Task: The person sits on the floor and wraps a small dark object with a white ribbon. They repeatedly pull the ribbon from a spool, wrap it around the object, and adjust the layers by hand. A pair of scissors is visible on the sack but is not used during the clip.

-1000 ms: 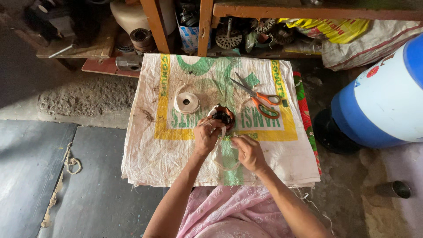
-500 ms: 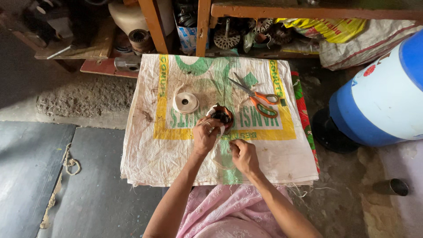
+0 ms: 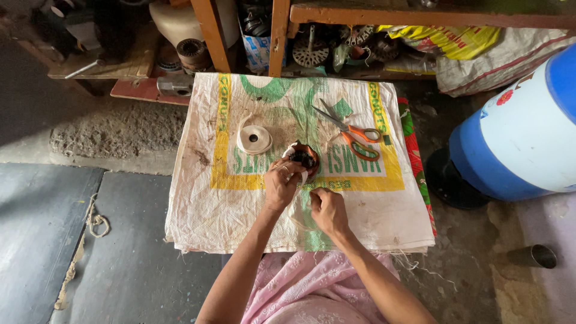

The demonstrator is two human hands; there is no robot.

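A small round coil-wound part (image 3: 302, 158), dark in the middle with copper-coloured windings and white wrapping, is grasped by the left hand (image 3: 281, 185), the fingers being clenched around its near side. It is held just above a woven sack (image 3: 240, 204) that is spread flat on the floor. The right hand (image 3: 327, 209) is kept just beside it, nearer the body, with the fingertips pinched together; what is pinched there cannot be told, being too fine to be made out. A roll of white tape (image 3: 254, 139) is seen on the sack to the left of the part, and orange-handled scissors (image 3: 351, 131) lie to its right, jaws apart. A blue and white barrel (image 3: 522, 138) stands on the floor well apart to the right.
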